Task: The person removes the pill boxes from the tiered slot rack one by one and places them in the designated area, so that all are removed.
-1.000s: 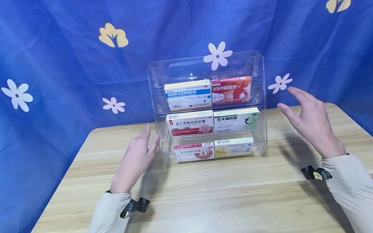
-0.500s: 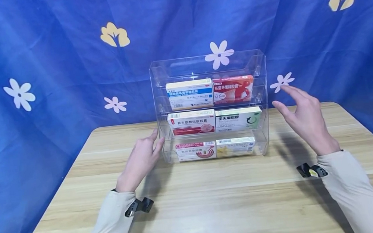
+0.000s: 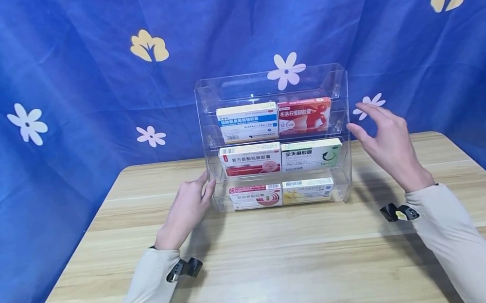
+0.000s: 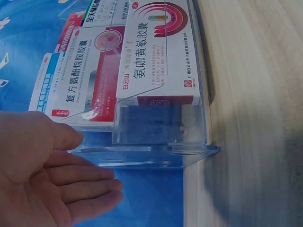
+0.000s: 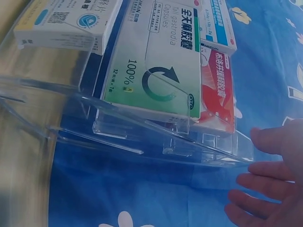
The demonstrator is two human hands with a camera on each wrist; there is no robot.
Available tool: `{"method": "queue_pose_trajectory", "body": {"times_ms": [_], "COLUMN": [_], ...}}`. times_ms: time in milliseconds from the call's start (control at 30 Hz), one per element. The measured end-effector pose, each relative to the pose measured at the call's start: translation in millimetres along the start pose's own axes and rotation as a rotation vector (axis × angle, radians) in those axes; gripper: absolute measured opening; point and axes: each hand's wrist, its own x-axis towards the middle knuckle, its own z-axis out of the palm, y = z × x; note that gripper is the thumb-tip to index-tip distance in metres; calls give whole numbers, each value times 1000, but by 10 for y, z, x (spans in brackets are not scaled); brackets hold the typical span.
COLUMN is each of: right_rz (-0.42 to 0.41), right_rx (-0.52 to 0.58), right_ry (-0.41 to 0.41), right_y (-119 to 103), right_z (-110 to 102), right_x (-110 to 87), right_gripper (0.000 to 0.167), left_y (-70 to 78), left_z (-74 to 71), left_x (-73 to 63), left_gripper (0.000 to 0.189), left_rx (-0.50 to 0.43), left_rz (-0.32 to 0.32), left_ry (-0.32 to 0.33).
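Observation:
A clear acrylic tiered rack (image 3: pixel 269 83) stands on the table with medicine boxes in pairs on three tiers. Up top are a blue-and-white box (image 3: pixel 247 123) and a red box (image 3: pixel 305 117). The middle tier bears a white-and-red box (image 3: pixel 250 160) beside a white-and-green box (image 3: pixel 311 155). Lowest are a box with red arcs (image 3: pixel 256 197) and a yellow-and-white box (image 3: pixel 308 191). My left hand (image 3: pixel 184 208) is at the rack's left side, thumb at the edge, fingers extended beyond it. Near the right side, my right hand (image 3: pixel 389 144) has its fingers spread and holds nothing.
The rack rests on a light wooden table (image 3: pixel 263 266) near its back edge. A blue curtain (image 3: pixel 85 64) printed with flowers and leaves hangs right behind. Each wrist carries a small black camera (image 3: pixel 185 269) over a pale sleeve.
Both hands have moved in toward the rack, the left hand reaching its left side and the right hand shifting left. The boxes stay in place on their tiers.

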Motion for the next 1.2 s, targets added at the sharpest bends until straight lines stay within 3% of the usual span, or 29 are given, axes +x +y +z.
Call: {"method": "queue_pose_trajectory", "body": {"times_ms": [333,767,967,1100,1200], "right_rz": [15,-105,-167,-170,-158], "right_rx": [-6,20,10,-36,-92], "right_ry": [-36,13,-60,-162,-252], "right_y": [-49,-103,-153,-216,-249], "right_z": [38,129,212,238,240], "right_x": [92,252,375,461,521], "right_gripper": [45,36,38,40,43], "left_y": [8,7,31,49,67], "left_z": [12,65,89,149,196], "left_x": [-22,-7,-9,10,31], "left_gripper": [44,64,68,67,67], "left_rx": [39,175,319,416,420], "left_rz": [22,57,140,209,253], "left_ry": [56,11,60,68,68]}}
